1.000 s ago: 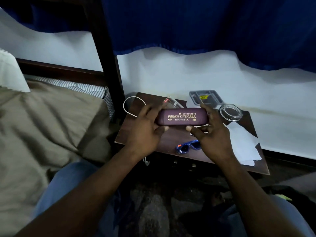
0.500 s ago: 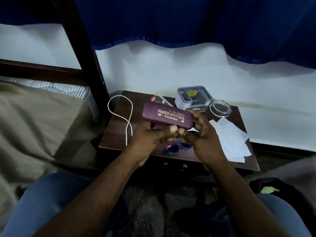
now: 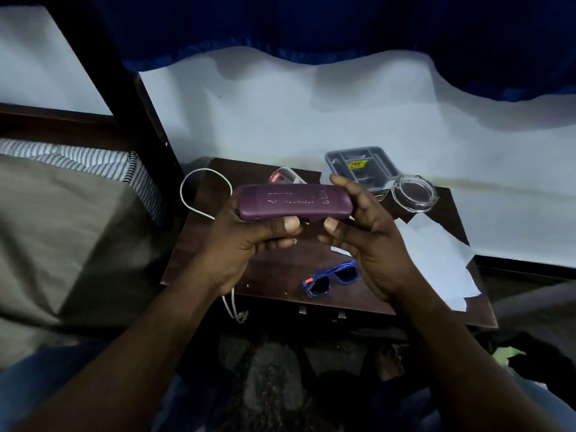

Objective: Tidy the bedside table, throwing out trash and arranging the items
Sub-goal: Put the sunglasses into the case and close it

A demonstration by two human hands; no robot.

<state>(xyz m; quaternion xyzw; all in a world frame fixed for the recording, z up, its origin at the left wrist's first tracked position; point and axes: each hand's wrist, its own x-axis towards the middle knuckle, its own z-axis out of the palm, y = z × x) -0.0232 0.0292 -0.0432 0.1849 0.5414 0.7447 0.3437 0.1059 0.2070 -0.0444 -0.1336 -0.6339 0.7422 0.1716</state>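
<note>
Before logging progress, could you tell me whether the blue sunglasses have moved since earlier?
No; the blue sunglasses still lie midway along the front edge of the bedside table.

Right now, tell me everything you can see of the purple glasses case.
The glasses case is a dark purple oblong with rounded ends and a matte, leather-like skin. Lettering on its upper face is too blurred to read. It looks closed. It lies roughly level, long side left to right, held above the bedside table. The left hand grips its left end and the right hand its right end, with both thumbs at the near edge.
</note>
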